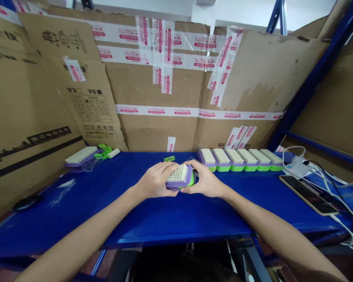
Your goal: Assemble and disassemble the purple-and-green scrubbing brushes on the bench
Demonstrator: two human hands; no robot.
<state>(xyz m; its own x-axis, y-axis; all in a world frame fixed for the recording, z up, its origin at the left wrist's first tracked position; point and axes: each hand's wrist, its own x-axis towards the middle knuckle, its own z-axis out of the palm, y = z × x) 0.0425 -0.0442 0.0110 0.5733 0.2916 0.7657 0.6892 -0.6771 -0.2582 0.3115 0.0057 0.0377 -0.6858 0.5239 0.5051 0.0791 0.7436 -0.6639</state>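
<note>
Between my two hands, above the middle of the blue table, is a scrubbing brush [181, 176] with cream bristles, a purple body and a green part on its right side. My left hand [156, 180] grips its left end, thumb below and fingers over the bristles. At its right end, my right hand [205, 180] closes around the green part. Just behind the hands lies a small green plastic piece [169, 158]. Fingers cover much of the brush, so its underside is hidden.
A row of several similar brushes [237, 158] stands along the back right. At the back left are a brush piece [81, 155] and green clips [103, 151]. A phone [308, 194] and white cables [341, 196] lie at right. Cardboard [155, 90] walls the back of the blue table [170, 223].
</note>
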